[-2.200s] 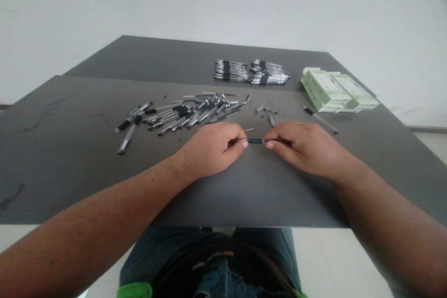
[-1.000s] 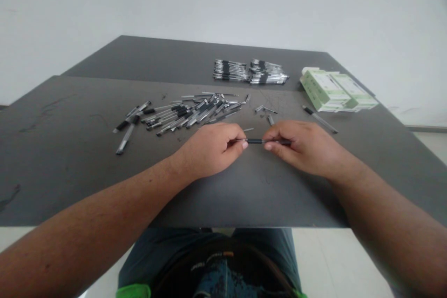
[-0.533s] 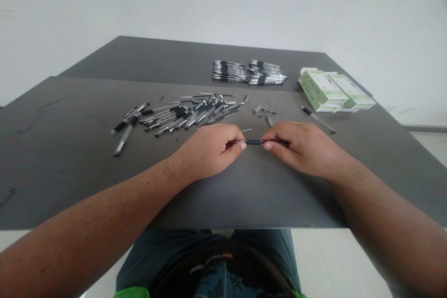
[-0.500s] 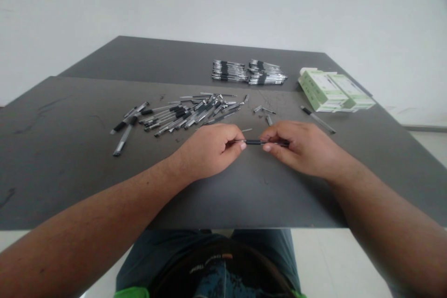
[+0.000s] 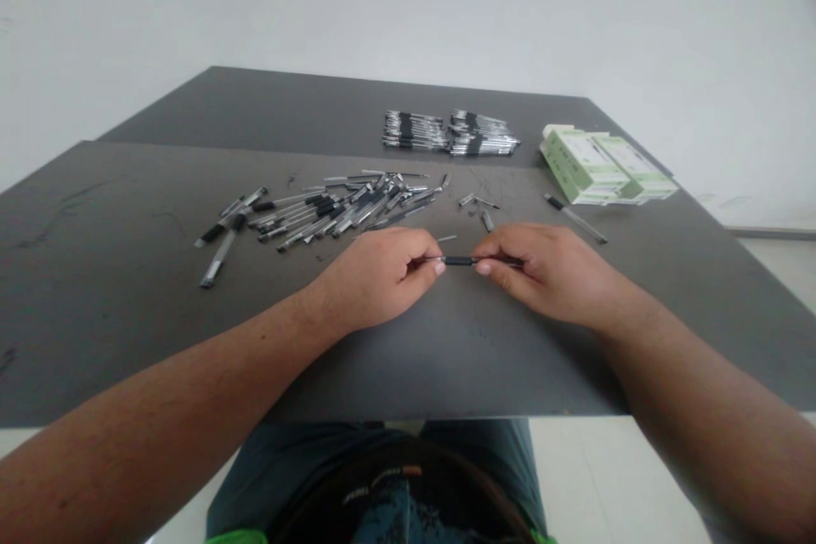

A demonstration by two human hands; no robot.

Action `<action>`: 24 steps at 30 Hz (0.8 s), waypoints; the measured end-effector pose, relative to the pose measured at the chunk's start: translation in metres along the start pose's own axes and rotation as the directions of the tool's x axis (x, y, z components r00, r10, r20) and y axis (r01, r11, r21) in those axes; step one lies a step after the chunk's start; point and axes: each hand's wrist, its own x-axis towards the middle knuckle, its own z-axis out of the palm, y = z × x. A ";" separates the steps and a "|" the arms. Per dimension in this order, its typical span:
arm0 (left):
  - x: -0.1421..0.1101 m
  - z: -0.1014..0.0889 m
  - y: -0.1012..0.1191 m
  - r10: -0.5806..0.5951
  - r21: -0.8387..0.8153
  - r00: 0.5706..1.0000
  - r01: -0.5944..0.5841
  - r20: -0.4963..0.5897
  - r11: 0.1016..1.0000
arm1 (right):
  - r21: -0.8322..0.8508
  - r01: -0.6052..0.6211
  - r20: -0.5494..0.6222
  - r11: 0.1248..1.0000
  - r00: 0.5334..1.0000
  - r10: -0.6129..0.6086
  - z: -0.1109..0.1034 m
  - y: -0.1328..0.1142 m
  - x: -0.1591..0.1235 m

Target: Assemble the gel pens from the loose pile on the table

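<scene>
one black-gripped pen [image 5: 457, 261], held level, left to right, above the near part of a dark grey table [image 5: 484, 374]; its black sleeve shows in the gap between the two hands. one left hand [image 5: 388, 276], bare, thumb and forefinger pinched on the pen's left end; remaining fingers curled under, mostly hidden. one right hand [image 5: 541, 272], bare, thumb and forefinger pinched on the pen's right part, the rest of it running back beneath the palm. one slim refill-like piece [image 5: 448, 239], lying just beyond the left hand. one clear cap [image 5: 488, 221], just beyond the right hand, with further small parts [image 5: 467, 200] farther off. one loose heap of pens and parts [image 5: 357, 204], left of centre, beyond the left hand, black grips and clear barrels overlapping at mixed angles. one small group of pens [image 5: 221, 255], at left, some crossing. one single pen [image 5: 575, 218], right of the right hand, lying aslant. two bundles of aligned pens [image 5: 414, 129], side by side, far centre. green-and-white cartons [image 5: 586, 166], far right, set together, one end flap raised. one pale wall [image 5: 408, 8], behind the table.
</scene>
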 end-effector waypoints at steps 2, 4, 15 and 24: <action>0.000 0.000 0.000 -0.005 0.005 1.000 0.005 -0.004 1.000 | 0.013 -0.010 -0.007 1.000 1.000 0.010 0.000 0.000 0.000; 0.001 0.000 0.000 -0.006 0.012 1.000 0.006 0.001 1.000 | 0.017 -0.003 0.000 1.000 1.000 0.003 0.000 0.000 0.000; 0.006 -0.033 -0.008 -0.137 0.103 0.982 0.151 -0.132 0.983 | -0.030 -0.072 0.017 0.997 0.997 0.072 -0.001 0.002 0.002; 0.013 -0.068 -0.032 -0.303 0.286 0.916 0.374 -0.263 0.882 | -0.102 -0.130 -0.030 0.986 0.991 0.127 0.002 0.009 0.001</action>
